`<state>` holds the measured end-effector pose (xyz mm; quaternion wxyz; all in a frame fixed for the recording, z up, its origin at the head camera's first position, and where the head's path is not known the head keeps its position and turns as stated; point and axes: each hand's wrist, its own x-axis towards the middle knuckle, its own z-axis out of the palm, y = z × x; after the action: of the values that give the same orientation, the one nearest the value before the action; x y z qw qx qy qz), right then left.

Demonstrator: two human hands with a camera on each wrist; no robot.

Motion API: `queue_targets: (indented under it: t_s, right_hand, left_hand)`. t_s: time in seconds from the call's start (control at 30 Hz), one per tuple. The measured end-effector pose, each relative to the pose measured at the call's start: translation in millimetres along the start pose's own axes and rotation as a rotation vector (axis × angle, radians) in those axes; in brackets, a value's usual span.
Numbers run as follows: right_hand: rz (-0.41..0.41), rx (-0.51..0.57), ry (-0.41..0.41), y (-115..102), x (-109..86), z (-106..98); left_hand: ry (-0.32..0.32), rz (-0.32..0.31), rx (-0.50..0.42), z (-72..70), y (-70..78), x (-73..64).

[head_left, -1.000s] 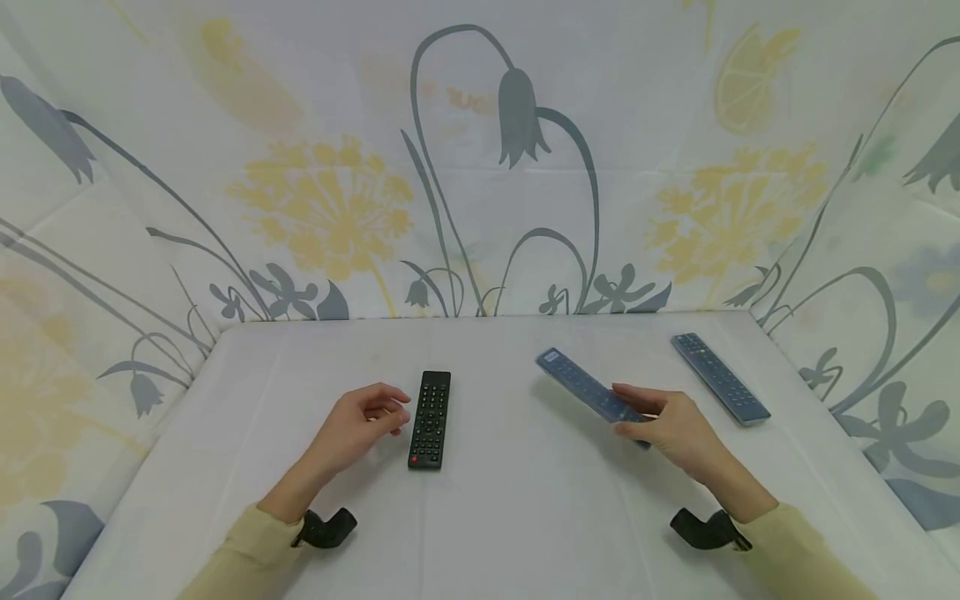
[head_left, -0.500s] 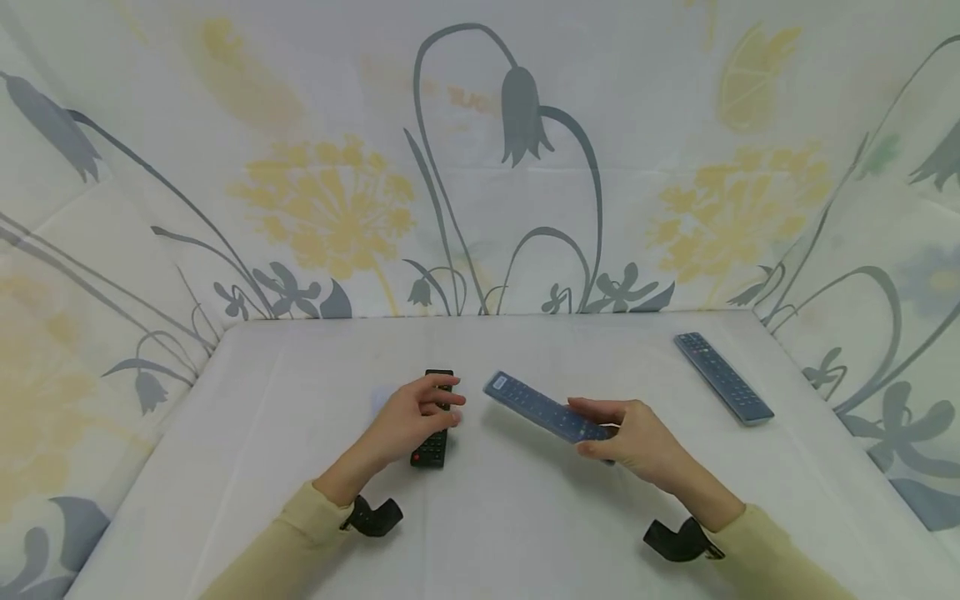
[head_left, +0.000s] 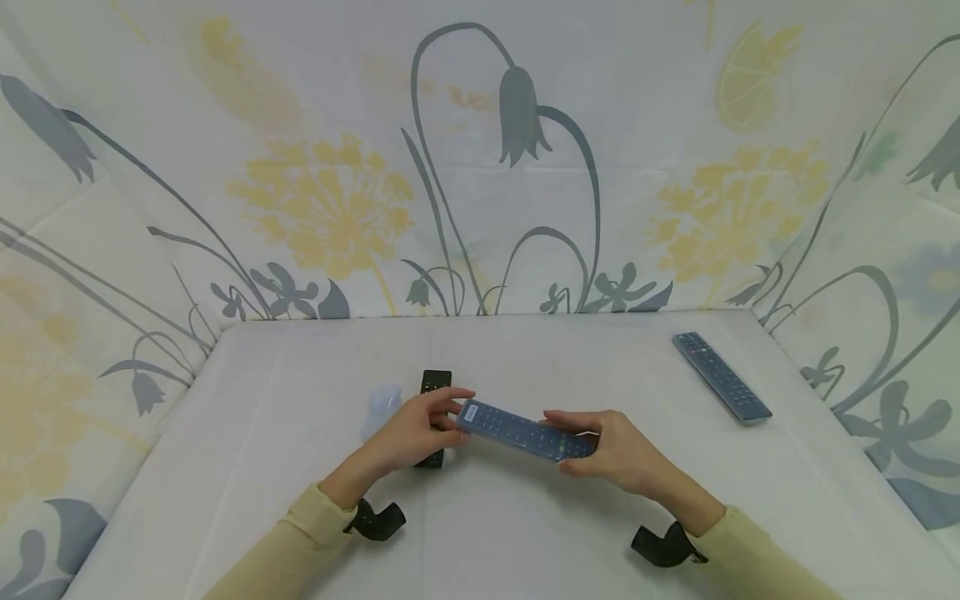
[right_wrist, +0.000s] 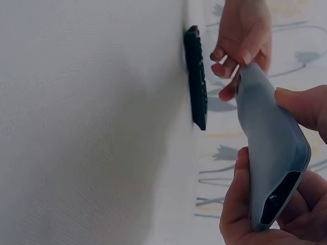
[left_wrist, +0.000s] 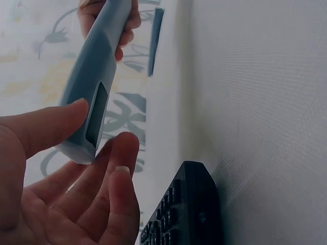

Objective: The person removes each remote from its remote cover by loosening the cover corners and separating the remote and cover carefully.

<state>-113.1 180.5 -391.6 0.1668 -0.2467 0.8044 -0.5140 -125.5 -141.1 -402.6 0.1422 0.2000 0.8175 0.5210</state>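
My right hand (head_left: pixel 611 450) grips a blue-grey remote control (head_left: pixel 513 432) by its near end, held above the table with its keys upward. In the right wrist view the right thumb and fingers (right_wrist: pixel 240 204) lie on opposite sides of it. Around the far end of this remote is my left hand (head_left: pixel 412 429), its fingers loosely bent. The left thumb (left_wrist: pixel 61 122) appears to touch the casing, while the fingers stand a little off it. Beneath the left hand lies a black remote control (head_left: pixel 437 380), partly hidden by it.
A second blue-grey remote control (head_left: pixel 722 377) lies slanted on the right of the white table (head_left: pixel 525 533). A faint pale bluish patch (head_left: pixel 384 404) shows left of the left hand. Floral cloth (head_left: pixel 480 208) rises behind the table and at both sides.
The right hand has carried its remote leftward, toward the left hand. My left hand has moved right, over the black remote, to the held remote's end. The pale patch has appeared.
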Motion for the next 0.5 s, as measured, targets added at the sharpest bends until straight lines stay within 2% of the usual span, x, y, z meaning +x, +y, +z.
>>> queue_targets:
  t_s: [0.13,0.5]
  right_hand:
    - [-0.022,-0.027,-0.01,0.3,0.6,0.8]
    - [-0.082,-0.119,-0.006,1.1,3.8,-0.1]
  left_hand:
    - [-0.02,0.027,0.001,0.0,-0.1,-1.0]
    - [-0.006,0.04,-0.035,-1.0,0.8,-1.4]
